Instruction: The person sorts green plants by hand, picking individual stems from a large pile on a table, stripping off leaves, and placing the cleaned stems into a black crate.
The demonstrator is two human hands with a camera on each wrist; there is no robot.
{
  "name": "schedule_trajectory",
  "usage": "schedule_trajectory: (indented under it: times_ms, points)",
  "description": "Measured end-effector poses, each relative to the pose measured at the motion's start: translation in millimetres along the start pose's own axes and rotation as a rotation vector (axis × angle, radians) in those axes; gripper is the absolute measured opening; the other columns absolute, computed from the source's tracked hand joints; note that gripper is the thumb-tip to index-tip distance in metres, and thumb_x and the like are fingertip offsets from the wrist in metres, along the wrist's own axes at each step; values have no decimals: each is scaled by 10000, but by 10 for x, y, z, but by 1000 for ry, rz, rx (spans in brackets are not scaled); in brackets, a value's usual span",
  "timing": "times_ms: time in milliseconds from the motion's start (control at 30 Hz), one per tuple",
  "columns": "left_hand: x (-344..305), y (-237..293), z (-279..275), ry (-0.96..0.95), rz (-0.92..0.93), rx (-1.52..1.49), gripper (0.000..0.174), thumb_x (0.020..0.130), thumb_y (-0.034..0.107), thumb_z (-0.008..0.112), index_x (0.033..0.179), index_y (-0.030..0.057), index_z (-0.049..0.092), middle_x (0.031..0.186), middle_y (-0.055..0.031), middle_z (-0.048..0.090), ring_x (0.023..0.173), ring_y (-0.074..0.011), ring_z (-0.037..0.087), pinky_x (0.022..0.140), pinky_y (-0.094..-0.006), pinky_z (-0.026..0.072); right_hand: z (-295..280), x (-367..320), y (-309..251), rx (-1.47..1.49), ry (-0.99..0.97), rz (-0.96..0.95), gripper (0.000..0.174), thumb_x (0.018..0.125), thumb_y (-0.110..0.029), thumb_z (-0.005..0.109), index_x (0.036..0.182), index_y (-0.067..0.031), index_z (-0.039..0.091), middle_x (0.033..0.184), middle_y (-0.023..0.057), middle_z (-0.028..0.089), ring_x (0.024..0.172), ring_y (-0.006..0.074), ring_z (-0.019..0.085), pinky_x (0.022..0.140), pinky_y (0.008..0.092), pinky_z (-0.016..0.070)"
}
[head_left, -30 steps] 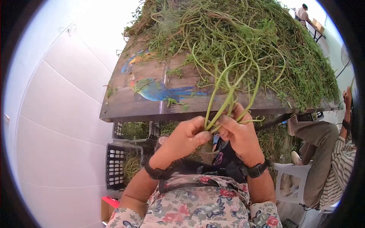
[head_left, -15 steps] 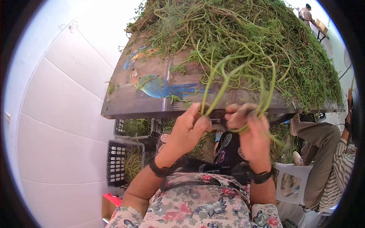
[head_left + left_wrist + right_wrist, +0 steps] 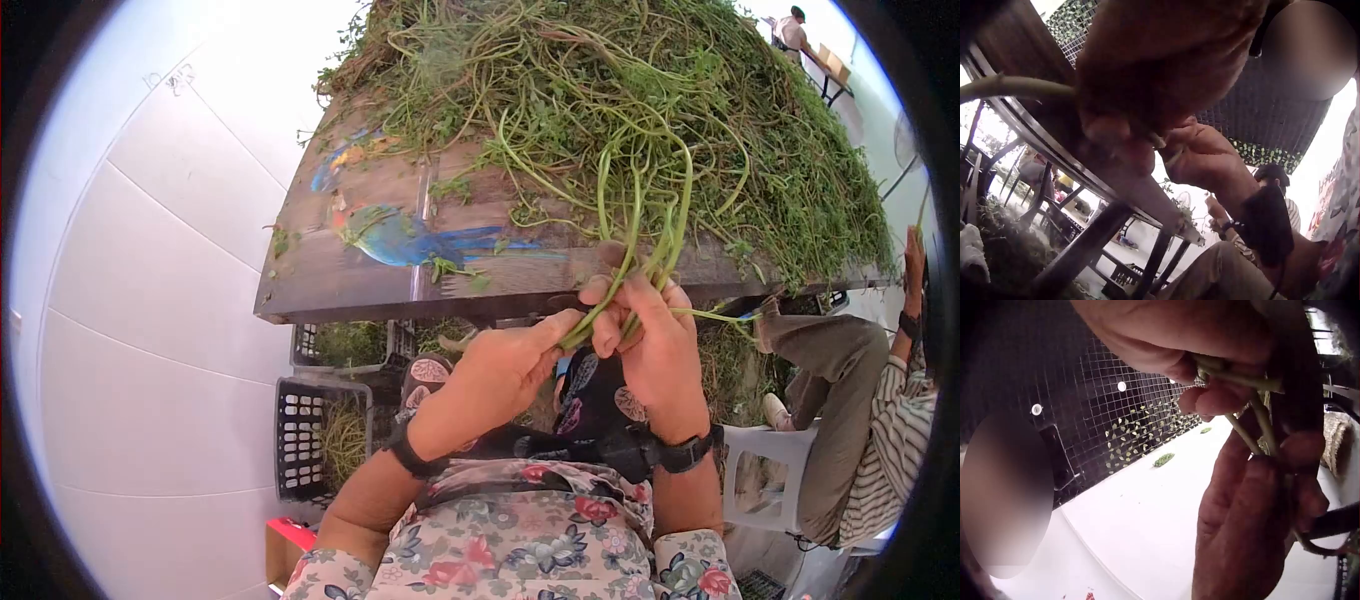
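Head view | right hand [image 3: 655, 350] fingers curled round bunch of long thin green stems [image 3: 640, 235], just over near edge of dark wooden table [image 3: 330, 290] | left hand [image 3: 505, 370] fingers pinch the bunch's lower ends | risk: tops tangled in leafy green heap [image 3: 620, 90] could snap if tugged

Floor [image 3: 150, 300]: large white tiles with pale joints, brightly daylit.
Table [image 3: 330, 288]: dark wooden planks, a blue parrot [image 3: 400, 238] painted on top, dark legs [image 3: 1079, 253] beneath.
Crates [image 3: 300, 440]: two, black plastic lattice, under the table's near left corner, one behind the other.
Chair [image 3: 775, 465]: white plastic, at right, just beside a seated person [image 3: 880, 430] in a striped shirt.
Mesh [image 3: 1122, 406]: black wire grid with small leaves caught in it.
Far table [image 3: 835, 70]: top right, with another person at it.
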State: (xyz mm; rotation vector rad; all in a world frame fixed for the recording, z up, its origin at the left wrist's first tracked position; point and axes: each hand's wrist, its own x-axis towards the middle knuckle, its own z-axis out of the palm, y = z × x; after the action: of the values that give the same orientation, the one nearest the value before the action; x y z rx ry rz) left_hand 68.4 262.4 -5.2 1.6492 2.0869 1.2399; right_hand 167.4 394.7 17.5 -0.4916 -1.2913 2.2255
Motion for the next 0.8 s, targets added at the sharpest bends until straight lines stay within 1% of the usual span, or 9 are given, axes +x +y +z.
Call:
schedule_trajectory:
  times_ms: [133, 233, 367, 500, 533, 600, 633, 700, 800]
  points:
    - [8, -34, 7, 16, -83, -95, 306, 807, 26, 514, 1113, 17, 522, 754, -169, 616, 634, -258, 620, 592, -305, 474, 7, -4, 98, 36, 6, -67, 261, 924, -227, 412, 870, -12, 549, 665, 22, 537, 564, 83, 487, 519, 225, 398]
    - [0, -230, 107, 92, -221, -257, 245, 824, 40, 501, 1058, -15, 548, 693, -96, 609, 575, -155, 577, 550, -269, 454, 83, -146, 270, -167, -96, -191, 219, 925, -212, 418, 986, -13, 486, 795, 74, 575, 602, 102, 506, 555, 244, 427]
    - [37, -117, 30, 192, -367, -345, 174, 836, 54, 470, 947, -41, 567, 666, -97, 591, 570, -100, 534, 526, -253, 437, 128, -343, 365, -209, -211, -175, 222, 920, -228, 438, 961, -13, 479, 775, 90, 574, 603, 115, 520, 562, 245, 438]
    - [43, -118, 1, 239, -379, -661, 181, 853, 80, 466, 961, -27, 565, 655, -21, 548, 543, -45, 470, 478, -195, 375, 189, -477, 240, -174, -274, -135, 234, 919, -257, 457, 931, -24, 470, 747, 102, 576, 556, 119, 511, 531, 259, 439]
    - [51, -41, -38, 258, -409, -778, 179, 856, 86, 470, 966, -21, 562, 653, -8, 535, 531, -35, 449, 465, -183, 353, 92, -374, 155, -135, -239, -176, 204, 915, -237, 463, 922, -34, 484, 785, 94, 583, 542, 119, 505, 484, 256, 426]
    - [56, 81, -159, 258, -435, -935, 170, 863, 107, 484, 982, 5, 548, 645, 20, 493, 495, -16, 380, 428, -160, 289, -88, -253, -15, -585, 61, -362, 208, 921, -277, 443, 887, -72, 464, 802, 37, 548, 519, 82, 464, 423, 196, 357]
    - [50, 41, -224, 275, -438, -944, 167, 873, 128, 485, 973, 10, 545, 624, 23, 470, 482, -21, 361, 420, -166, 275, -234, -165, -110, -567, 164, -372, 204, 922, -272, 444, 902, -71, 477, 818, 45, 551, 577, 93, 476, 460, 204, 366]
    - [38, -81, -382, 305, -446, -963, 173, 893, 172, 487, 954, 19, 539, 584, 30, 426, 457, -33, 323, 405, -177, 247, -591, -35, -333, -70, 135, -321, 201, 924, -261, 446, 930, -69, 503, 852, 59, 556, 692, 115, 501, 532, 222, 385]
    - [23, -164, -607, 333, -392, -889, 147, 870, 136, 504, 944, 14, 540, 631, 15, 477, 469, -20, 340, 404, -159, 262, -701, 30, -585, -27, 277, -418, 192, 929, -252, 441, 933, -70, 500, 904, 74, 563, 731, 140, 503, 578, 236, 385]
